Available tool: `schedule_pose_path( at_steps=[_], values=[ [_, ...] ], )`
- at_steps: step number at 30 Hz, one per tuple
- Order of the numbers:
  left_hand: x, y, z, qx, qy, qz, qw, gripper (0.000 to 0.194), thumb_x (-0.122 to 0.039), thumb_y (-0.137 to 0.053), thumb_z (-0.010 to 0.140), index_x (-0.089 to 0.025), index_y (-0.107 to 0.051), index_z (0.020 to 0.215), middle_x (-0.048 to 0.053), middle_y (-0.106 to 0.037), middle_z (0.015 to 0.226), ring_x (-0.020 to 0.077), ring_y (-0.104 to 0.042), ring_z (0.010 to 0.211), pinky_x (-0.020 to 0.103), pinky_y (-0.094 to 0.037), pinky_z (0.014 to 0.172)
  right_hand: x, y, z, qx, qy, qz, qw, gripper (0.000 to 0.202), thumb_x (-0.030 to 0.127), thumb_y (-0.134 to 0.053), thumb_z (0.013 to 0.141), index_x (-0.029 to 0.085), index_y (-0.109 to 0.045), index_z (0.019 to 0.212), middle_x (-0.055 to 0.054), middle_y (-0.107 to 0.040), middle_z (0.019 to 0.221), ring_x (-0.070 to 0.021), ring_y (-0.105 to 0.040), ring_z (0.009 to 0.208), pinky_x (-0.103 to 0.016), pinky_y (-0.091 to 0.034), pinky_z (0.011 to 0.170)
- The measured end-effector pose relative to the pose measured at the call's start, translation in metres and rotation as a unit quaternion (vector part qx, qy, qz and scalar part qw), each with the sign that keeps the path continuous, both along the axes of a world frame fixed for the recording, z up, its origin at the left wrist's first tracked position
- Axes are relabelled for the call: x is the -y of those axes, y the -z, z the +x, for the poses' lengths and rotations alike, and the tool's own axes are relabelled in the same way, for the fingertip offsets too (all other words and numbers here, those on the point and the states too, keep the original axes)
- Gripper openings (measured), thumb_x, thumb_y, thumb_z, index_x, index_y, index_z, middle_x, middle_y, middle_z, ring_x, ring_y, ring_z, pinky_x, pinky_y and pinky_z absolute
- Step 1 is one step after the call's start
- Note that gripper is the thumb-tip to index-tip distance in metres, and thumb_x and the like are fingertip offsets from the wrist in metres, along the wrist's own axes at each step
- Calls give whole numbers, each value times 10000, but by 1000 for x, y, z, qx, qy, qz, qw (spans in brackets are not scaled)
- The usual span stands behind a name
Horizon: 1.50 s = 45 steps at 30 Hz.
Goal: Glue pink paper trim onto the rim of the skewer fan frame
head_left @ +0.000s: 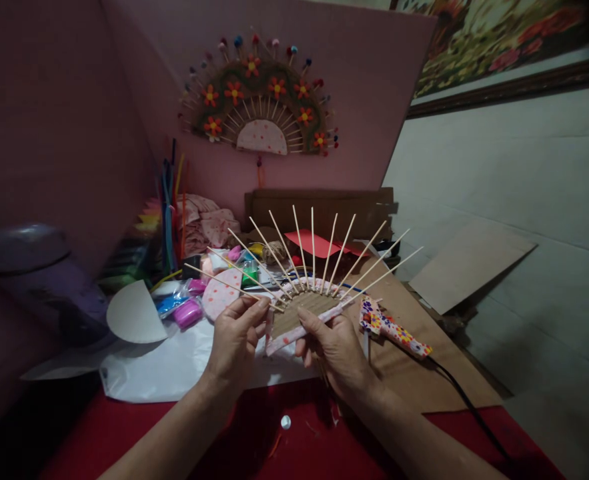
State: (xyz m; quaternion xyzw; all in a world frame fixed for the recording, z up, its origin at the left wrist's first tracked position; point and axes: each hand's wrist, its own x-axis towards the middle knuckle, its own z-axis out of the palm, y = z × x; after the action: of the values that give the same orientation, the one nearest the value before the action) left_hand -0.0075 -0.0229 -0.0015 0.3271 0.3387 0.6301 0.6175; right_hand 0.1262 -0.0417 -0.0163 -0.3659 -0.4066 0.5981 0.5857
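Stick (224, 283) between left fingers (254, 312), cardboard half-disc (294, 317) in right fingers (315, 323), blue material (167, 307) in clear packet (176, 298)

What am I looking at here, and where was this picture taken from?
There's no machine here, just a person's two bare hands. One camera, worn on the head, looks forward and down. The right hand holds a half-circle piece with thin sticks fanning out; the left hand pinches the leftmost stick. On the red surface are a white sheet, bright packets and brown cardboard. A flower-patterned, corded tool, perhaps a glue gun, lies on the cardboard. A decorated fan shows behind.
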Motion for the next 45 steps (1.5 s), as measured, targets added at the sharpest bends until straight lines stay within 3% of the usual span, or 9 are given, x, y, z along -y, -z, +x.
schedule_pose_path(
  at_steps=[33, 41, 45],
  values=[
    [-1, 2, 1, 9, 1, -2, 1000, 108, -171, -704, 629, -112, -631, 682, 15, -598, 693, 79, -547, 621, 187, -449, 597, 1, -1, 0, -2, -5, -10, 1000, 304, 363, -613, 752, 123, -551, 575, -4, -577, 418, -57, -457, 291, -151, -310, 307],
    [-1, 2, 0, 12, -2, -6, 1000, 110, -165, -709, 621, -115, -632, 681, 11, -601, 698, 78, -553, 627, 186, -451, 597, 1, 0, 0, -8, -4, -6, 1000, 266, 361, -611, 756, 116, -581, 656, 3, -580, 428, -64, -467, 299, -151, -317, 303],
    [-1, 2, 0, 14, -2, -5, 1000, 109, -160, -708, 618, -113, -631, 679, 14, -605, 695, 78, -552, 619, 187, -451, 601, 1, 0, 0, 6, 1, 0, 1000, 310, 369, -609, 754, 119, -555, 580, -17, -589, 428, -63, -459, 300, -156, -323, 308]
  ],
)
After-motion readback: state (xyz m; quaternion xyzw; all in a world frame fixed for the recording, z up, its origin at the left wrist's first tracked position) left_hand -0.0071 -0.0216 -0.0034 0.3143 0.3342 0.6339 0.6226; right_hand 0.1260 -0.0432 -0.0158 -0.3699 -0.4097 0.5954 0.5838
